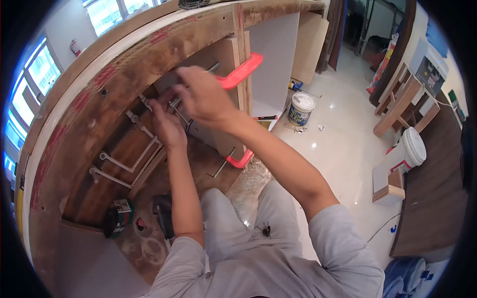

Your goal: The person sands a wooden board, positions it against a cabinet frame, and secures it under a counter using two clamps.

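My left hand (168, 125) is raised inside the wooden cabinet frame (139, 59), fingers closed near the end of a pale pipe fitting (144, 101); what it grips is too small to make out. Just right of it and higher, my right hand (204, 97) is bent, its fingers curled and partly blurred, so any held item is hidden. A metal rod shows between the two hands. Beside my right hand, a red clamp (242, 72) sits on the upright board. White pipes (117, 163) run along the cabinet's inside, below and left of my left hand.
A second red clamp (240, 160) is low on the board. A paint bucket (302, 108) stands on the tiled floor. At right are a white bucket (413, 146) and a wooden stand (401, 102). A green and black box (119, 217) lies lower left.
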`<action>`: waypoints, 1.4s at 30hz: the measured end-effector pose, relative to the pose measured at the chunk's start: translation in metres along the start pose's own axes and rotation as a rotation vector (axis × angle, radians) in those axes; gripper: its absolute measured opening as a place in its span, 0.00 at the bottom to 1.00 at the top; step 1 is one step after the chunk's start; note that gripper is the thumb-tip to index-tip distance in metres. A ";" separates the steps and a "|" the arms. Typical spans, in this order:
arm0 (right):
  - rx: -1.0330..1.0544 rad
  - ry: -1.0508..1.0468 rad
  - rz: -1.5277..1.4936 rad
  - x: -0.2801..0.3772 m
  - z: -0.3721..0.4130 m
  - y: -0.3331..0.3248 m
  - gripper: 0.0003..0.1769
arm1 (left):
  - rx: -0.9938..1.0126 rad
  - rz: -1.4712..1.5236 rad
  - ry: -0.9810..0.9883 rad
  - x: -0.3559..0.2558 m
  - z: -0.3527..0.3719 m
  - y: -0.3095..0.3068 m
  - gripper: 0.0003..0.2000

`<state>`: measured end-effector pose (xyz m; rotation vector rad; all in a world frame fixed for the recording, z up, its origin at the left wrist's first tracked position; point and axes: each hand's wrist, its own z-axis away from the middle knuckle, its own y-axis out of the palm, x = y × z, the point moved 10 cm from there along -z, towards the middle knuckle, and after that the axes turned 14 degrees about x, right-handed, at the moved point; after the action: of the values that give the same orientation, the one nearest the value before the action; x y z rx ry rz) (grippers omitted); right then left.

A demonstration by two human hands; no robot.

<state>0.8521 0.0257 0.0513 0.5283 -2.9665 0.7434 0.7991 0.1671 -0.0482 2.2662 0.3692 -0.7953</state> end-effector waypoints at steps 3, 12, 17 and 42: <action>-0.169 0.231 -0.010 -0.037 0.042 -0.062 0.17 | 0.088 -0.228 -0.027 0.001 -0.010 0.003 0.29; -0.397 0.901 -0.628 -0.220 0.101 -0.041 0.22 | 0.011 -0.680 -0.154 -0.005 -0.018 0.034 0.25; -0.460 0.928 -1.054 -0.212 0.097 -0.017 0.19 | 0.002 -0.982 -0.158 -0.015 -0.023 0.031 0.21; -0.380 1.020 -0.860 -0.234 0.112 -0.018 0.22 | -0.168 -0.234 0.291 0.000 0.004 0.022 0.29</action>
<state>1.0833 0.0329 -0.0677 0.9167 -1.6318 0.2078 0.8076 0.1484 -0.0387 2.2051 0.8183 -0.5227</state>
